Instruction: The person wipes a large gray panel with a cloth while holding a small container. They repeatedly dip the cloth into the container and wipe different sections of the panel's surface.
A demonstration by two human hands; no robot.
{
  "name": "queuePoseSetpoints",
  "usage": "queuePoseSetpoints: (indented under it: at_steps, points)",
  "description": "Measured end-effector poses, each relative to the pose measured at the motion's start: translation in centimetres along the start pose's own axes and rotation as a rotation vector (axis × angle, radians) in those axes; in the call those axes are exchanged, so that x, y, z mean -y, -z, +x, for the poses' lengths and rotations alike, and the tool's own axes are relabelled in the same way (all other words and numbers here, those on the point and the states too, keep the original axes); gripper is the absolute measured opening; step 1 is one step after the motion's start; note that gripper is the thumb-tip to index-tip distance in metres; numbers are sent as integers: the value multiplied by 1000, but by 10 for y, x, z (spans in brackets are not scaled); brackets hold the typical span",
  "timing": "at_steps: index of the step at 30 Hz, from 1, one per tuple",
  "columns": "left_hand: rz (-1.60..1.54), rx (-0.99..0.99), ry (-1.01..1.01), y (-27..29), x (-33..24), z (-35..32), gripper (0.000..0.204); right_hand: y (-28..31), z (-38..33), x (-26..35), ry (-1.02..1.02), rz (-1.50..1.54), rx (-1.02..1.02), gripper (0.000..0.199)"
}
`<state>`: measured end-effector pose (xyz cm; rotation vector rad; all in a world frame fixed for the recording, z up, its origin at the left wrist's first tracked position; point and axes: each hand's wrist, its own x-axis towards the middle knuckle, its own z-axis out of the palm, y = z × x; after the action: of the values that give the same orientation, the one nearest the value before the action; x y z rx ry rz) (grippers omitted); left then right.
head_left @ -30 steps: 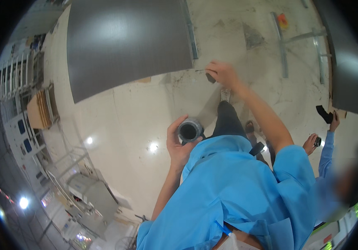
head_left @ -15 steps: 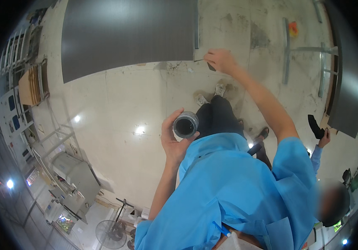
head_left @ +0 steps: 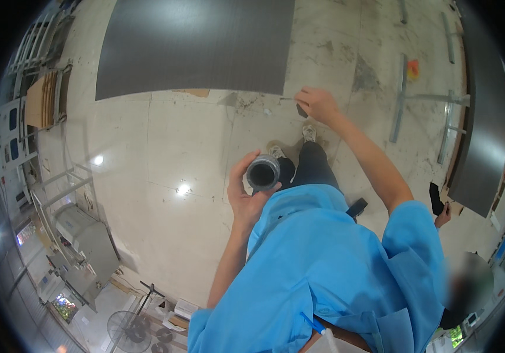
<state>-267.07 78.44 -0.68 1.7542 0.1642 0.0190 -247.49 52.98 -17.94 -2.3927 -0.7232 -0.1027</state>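
My left hand is wrapped round a round grey jar with a dark inside, its open mouth facing up. It is held in front of my waist. Stretched out ahead, my right hand is closed on a small tool with a dark, flat part below the fingers and a thin tip pointing left. Its exact kind is too small to tell. The tip is close to the near right corner of a large dark grey panel; I cannot tell whether they touch.
Metal bars and an orange-yellow item lie right of the panel. Another dark panel stands farther right. A person's hand there holds a black object. A fan and a grey machine are at lower left.
My right hand with the small tool sits slightly lower and farther right in view. The big panel has shifted up, and one foot is now farther forward. My left hand still holds the jar.
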Motion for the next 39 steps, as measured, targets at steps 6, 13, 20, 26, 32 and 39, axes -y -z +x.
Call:
queuePoseSetpoints:
  at_steps: [6,13,20,26,32,39]
  points:
    - [-28,-6,9,-8,3,-10,83,19,11,-5,49,94,-77,7]
    - [-95,-50,3,-16,-2,-18,74,13,5,33,368,-9,44,5]
    - [-44,-99,-36,-5,0,-24,75,-48,41,40,951,-282,155,6]
    - [-22,-122,-43,8,9,-33,85,-74,60,-15,1234,-486,289,7]
    - [-31,-158,-43,6,6,-35,85,-68,14,2,816,-313,584,8]
    - [-55,-225,14,-36,-2,-1,86,-2,-15,19,-46,319,134,10]
